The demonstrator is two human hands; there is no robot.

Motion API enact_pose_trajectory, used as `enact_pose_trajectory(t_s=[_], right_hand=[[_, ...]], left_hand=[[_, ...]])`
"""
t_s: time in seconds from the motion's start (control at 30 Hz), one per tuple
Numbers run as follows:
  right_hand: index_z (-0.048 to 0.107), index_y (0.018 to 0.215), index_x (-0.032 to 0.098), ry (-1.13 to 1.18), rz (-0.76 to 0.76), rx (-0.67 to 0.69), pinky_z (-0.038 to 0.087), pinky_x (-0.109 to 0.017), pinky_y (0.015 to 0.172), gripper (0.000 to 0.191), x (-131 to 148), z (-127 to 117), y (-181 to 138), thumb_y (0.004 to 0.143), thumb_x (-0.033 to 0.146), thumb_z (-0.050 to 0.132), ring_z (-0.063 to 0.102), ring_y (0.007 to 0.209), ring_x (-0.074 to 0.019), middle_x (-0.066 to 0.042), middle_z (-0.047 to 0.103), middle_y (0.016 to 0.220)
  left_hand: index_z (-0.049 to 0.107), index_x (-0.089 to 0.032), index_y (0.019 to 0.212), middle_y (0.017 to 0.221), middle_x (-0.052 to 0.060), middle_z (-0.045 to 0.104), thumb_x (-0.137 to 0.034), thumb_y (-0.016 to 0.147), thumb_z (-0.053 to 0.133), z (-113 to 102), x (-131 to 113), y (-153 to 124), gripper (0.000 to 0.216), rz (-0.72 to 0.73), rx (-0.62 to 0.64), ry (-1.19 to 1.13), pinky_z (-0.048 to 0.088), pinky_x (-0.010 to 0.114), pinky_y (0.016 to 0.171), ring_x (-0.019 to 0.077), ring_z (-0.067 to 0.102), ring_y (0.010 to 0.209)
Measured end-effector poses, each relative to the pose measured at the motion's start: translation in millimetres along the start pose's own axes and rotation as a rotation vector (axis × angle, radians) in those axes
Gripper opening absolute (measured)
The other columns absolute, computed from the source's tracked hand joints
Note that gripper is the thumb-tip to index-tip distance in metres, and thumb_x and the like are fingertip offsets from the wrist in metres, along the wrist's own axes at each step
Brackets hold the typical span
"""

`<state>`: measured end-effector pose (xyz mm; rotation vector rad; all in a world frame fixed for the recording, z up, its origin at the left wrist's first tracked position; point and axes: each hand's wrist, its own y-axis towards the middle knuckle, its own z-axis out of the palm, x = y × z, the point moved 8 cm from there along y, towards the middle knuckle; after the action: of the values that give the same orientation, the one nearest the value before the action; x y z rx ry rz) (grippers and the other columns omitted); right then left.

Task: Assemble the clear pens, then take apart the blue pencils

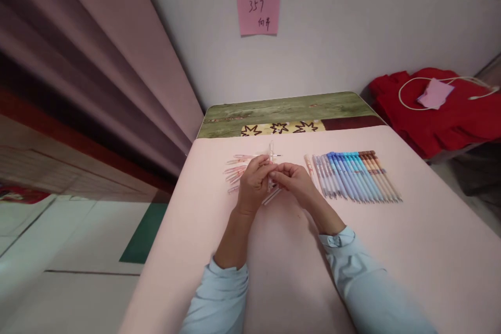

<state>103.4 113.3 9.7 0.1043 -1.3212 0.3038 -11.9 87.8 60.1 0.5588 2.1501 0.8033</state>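
Note:
Near the table's middle, my left hand (253, 181) is closed around a clear pen barrel (271, 149), which stands roughly upright with its top above the fingers. My right hand (296, 180) pinches at the same pen lower down, its fingertips meeting those of my left; the exact grip is hidden. Several pink pen pieces (235, 171) lie loosely beside and partly behind my left hand. Below both hands, whitish slim pieces (271, 197) lie on the table, partly covered. A thin dark-tipped refill (277, 155) shows just behind the barrel.
Right of my hands lies a neat row of pens (352, 177), running from pink through blue to brown. The pale pink tabletop (282, 271) has a green patterned strip (274, 107) at its back. Red cloth (450, 120) with a white cable is at the right; a curtain (129, 52) hangs left.

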Motion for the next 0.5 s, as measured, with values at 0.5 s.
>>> enact_pose_trajectory(t_s=[0.5], right_hand=[[0.066, 0.065, 0.019, -1.078, 0.237, -0.325, 0.035, -0.024, 0.052, 0.010, 53, -129, -28, 0.067, 0.029, 0.066, 0.058, 0.055, -0.0145, -0.001, 0.065, 0.056]], left_hand=[[0.072, -0.018, 0.094, 0.097, 0.006, 0.070, -0.022, 0.088, 0.060, -25, 28, 3, 0.014, -0.317, -0.210, -0.133, 0.059, 0.028, 0.074, 0.0152, 0.068, 0.085]])
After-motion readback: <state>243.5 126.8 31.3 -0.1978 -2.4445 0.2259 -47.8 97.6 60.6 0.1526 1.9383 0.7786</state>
